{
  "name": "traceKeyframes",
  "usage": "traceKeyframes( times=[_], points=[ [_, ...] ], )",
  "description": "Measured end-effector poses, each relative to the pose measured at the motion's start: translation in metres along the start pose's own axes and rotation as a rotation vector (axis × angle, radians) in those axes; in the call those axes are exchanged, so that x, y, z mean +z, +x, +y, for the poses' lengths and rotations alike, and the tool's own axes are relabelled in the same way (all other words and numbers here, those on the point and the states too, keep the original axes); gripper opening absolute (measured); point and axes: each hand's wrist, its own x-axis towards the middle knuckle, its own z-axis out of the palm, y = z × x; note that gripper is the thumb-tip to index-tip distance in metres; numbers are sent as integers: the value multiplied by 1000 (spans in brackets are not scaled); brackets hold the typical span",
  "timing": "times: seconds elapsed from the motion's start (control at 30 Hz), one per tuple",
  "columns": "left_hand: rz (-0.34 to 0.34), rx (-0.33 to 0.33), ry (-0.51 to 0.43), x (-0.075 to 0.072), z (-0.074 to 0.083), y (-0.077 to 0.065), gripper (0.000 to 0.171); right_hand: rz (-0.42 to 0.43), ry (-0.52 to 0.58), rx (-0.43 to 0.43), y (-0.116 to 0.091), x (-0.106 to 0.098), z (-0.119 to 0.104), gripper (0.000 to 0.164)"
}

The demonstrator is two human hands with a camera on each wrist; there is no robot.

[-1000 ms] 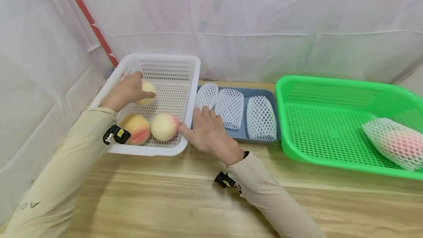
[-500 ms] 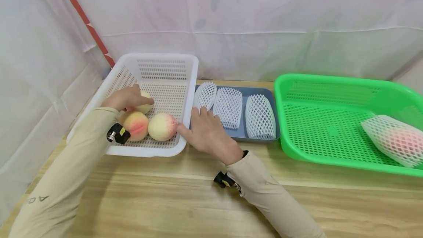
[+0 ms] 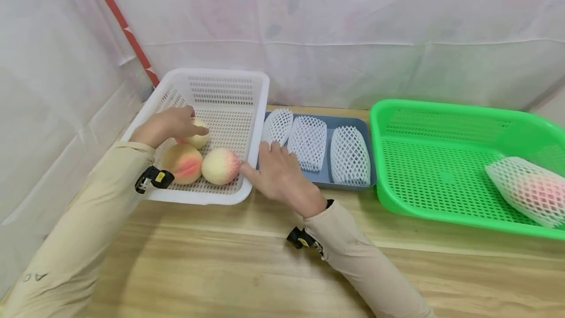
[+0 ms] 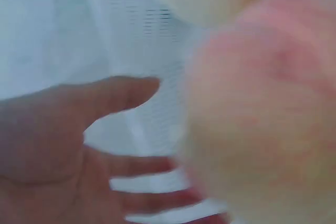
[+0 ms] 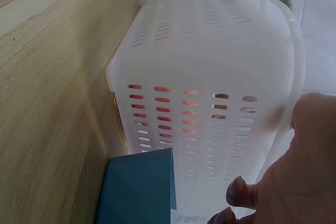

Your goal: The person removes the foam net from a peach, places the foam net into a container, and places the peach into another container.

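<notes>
My left hand (image 3: 169,124) reaches into the white basket (image 3: 260,112), over the farthest of three peaches. That pale peach (image 3: 199,135) shows beside the thumb. In the left wrist view the fingers (image 4: 142,166) and thumb are spread and fairly straight, partly hidden by a large yellow-red peach (image 4: 262,114). This yellow-red peach (image 3: 183,163) lies nearer me, with a cream, pink-tipped peach (image 3: 220,166) to its right. The thumb of my right hand (image 3: 282,175) lies over the basket's right rim; its other fingers extend over the blue-grey tray (image 3: 324,178), close to a white foam net (image 3: 278,126).
Further foam nets lie in the tray, a middle net (image 3: 307,142) and a right net (image 3: 350,155). On the right is a green basket (image 3: 441,107) with a netted peach (image 3: 529,190). White sheeting hangs behind. The wooden table (image 3: 247,264) spans the front.
My left hand and the far peach have shifted nearer to me, up against the yellow-red peach. My right hand stays at the basket rim. The head view has shifted slightly.
</notes>
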Motion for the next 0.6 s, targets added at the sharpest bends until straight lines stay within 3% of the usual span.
traceKeyframes(
  times=[0.37,0.6],
  points=[
    [85,143,36,-3,40,-40,69,28,-41,-7,5,1,4,54],
    [102,175,70,14,73,-63,70,148,-109,-10,-2,-5,17,53]
  ],
)
